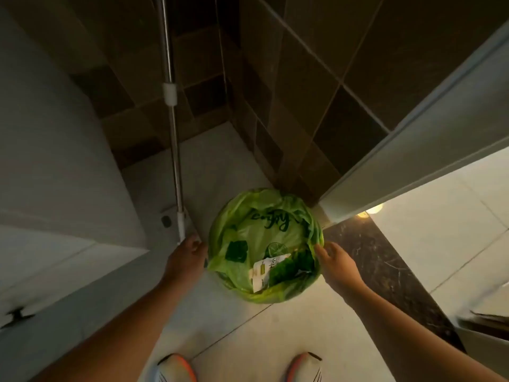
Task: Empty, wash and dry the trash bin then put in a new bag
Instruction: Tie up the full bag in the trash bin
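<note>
A round trash bin lined with a green plastic bag (264, 235) stands on the light floor tiles in a dim corner. The bag has dark lettering and holds a white paper packet (261, 274) and some dark green scraps. My left hand (187, 256) is at the bin's left edge, fingers curled, beside the bag's rim. My right hand (334, 260) reaches the right edge, its fingertips touching the folded-over bag. Whether either hand grips the plastic is not plain. The bin itself is hidden under the bag.
A mop with a metal pole (172, 119) leans in the corner just left of the bin. A white cabinet (55, 161) stands on the left, a white door edge (413, 150) on the right. Dark wall tiles lie behind, and my two shoes (176, 368) are below.
</note>
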